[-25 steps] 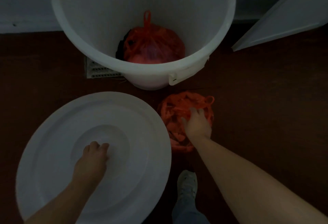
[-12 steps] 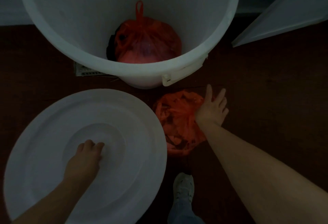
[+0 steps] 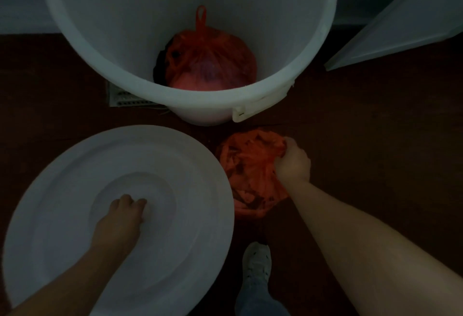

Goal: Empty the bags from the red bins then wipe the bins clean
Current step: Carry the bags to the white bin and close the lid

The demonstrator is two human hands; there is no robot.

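Note:
A big white bucket (image 3: 105,60) stands open in front of me, with a tied red bag (image 3: 213,65) lying at its bottom. My left hand (image 3: 120,223) is closed on the centre grip of the round white lid (image 3: 175,165), which it holds flat at the lower left. A second red bag (image 3: 248,165), crumpled and full, sits on the dark floor just below the bucket. My right hand (image 3: 293,162) is clenched on the right side of that bag's plastic.
The scene is dim. A white door or panel (image 3: 400,25) angles in at the top right. A perforated white vent or crate (image 3: 125,97) shows behind the bucket's left base. My shoe (image 3: 258,263) stands on the dark wooden floor below the bag.
My right hand, which lay spread open beside the floor bag half a second ago, has closed on the bag's right side. The lid stays in my left hand.

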